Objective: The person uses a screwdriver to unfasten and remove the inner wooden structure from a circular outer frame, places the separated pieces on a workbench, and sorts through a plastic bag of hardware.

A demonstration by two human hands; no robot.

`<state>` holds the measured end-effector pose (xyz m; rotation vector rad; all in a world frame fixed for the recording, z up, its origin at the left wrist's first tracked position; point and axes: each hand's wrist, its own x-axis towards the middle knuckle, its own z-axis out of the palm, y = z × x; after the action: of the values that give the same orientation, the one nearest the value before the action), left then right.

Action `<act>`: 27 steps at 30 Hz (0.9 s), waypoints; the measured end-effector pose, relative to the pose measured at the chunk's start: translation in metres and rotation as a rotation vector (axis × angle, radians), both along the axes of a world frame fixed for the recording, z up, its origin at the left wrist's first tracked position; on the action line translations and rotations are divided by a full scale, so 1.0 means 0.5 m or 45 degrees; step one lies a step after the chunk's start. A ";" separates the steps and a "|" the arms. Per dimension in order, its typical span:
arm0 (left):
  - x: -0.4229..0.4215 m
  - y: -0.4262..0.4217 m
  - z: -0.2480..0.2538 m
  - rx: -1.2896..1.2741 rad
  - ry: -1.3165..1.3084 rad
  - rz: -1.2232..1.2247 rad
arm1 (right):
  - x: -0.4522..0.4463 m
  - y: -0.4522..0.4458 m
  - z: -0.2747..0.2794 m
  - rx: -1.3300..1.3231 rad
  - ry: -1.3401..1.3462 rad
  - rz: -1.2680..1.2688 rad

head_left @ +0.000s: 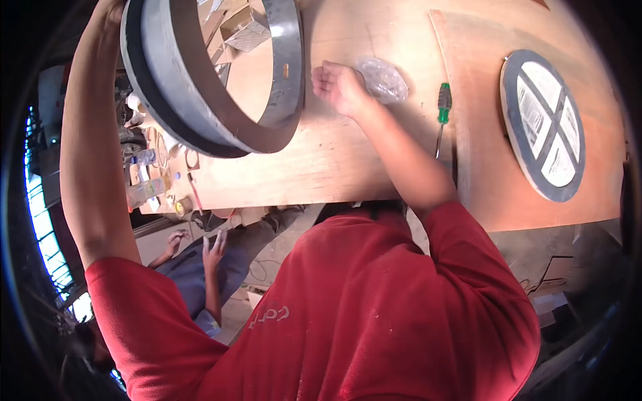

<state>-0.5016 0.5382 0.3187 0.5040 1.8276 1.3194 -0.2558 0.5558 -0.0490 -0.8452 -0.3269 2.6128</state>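
Note:
A large grey ring-shaped frame, with a dark outer flange, is at the upper left on the wooden table. My left arm reaches up along its left side; only the edge of my left hand shows at the top, beside the rim, and its fingers are hidden. To the right of the ring, my right hand is over the table with loosely bent fingers and nothing visible in them. A clear plastic bag lies just behind it, and a green-handled screwdriver lies further right.
A round grey frame with a cross and white panes lies on a board at right. An open box shows through the ring. Bottles and small items crowd the left edge. Another person's hands are below the table.

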 end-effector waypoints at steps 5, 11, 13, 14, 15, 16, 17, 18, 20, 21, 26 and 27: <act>-0.018 -0.055 0.013 0.090 0.192 0.300 | 0.121 0.011 0.029 0.671 -0.145 0.353; -0.053 -0.261 -0.016 0.314 0.071 0.377 | 0.161 0.030 0.133 0.703 -0.118 0.303; -0.029 -0.313 -0.010 0.439 -0.070 0.327 | 0.152 0.086 0.148 1.276 -0.391 0.263; -0.021 -0.337 -0.016 0.463 -0.003 0.335 | 0.133 0.137 0.143 1.762 -0.611 0.153; -0.017 -0.358 -0.023 0.479 0.060 0.343 | 0.094 0.204 0.142 1.703 -0.915 0.323; -0.016 -0.375 -0.030 0.482 0.064 0.385 | 0.050 0.281 0.057 2.012 -0.920 0.172; -0.015 -0.390 -0.036 0.471 0.050 0.394 | 0.008 0.341 0.004 2.230 -0.871 0.053; -0.016 -0.396 -0.042 0.455 0.132 0.311 | -0.034 0.378 -0.048 2.148 -0.760 0.116; -0.006 -0.405 -0.049 0.419 0.221 0.309 | -0.075 0.414 -0.112 2.351 -0.858 0.274; -0.026 -0.440 -0.063 0.463 0.300 0.323 | -0.088 0.420 -0.138 2.539 -0.944 0.440; -0.086 -0.605 -0.080 0.593 0.131 0.310 | -0.106 0.424 -0.193 2.558 -1.004 0.621; -0.082 -0.625 -0.083 0.603 0.124 0.315 | -0.107 0.420 -0.188 2.541 -1.009 0.662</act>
<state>-0.5424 0.2255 0.2771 0.6108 1.6906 1.9461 -0.3093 0.7660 -0.1431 -0.7626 -2.7415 0.7910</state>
